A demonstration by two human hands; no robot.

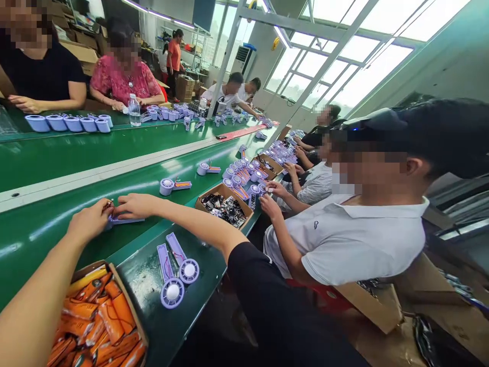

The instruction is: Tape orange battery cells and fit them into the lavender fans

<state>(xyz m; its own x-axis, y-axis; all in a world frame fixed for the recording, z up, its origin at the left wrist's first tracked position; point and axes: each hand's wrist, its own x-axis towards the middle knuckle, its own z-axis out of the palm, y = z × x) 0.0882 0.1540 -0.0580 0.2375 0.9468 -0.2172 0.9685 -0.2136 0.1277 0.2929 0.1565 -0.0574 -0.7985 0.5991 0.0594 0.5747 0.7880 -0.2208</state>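
Note:
A purple handheld fan housing (128, 221) lies on the green belt, mostly covered by my hands. My left hand (90, 220) is closed at its round end, fingertips pinched together near a small dark bit. From the other side my right hand (135, 206) reaches across, its fingers bent onto the same end. What lies between the fingertips is too small to make out. Below them, on the table, rest two purple open fan housings (171, 291) (188, 270) with red wires in their handles. A carton of orange wrapped battery cells (103, 316) stands under my left forearm.
Fan housings with orange cells (167, 186) (204, 168) sit along the belt (76, 188). A carton of dark circuit boards (225, 208) stands beyond my right forearm. A co-worker in a white shirt (344, 239) sits close on the right. Across are more people and a bottle (134, 111).

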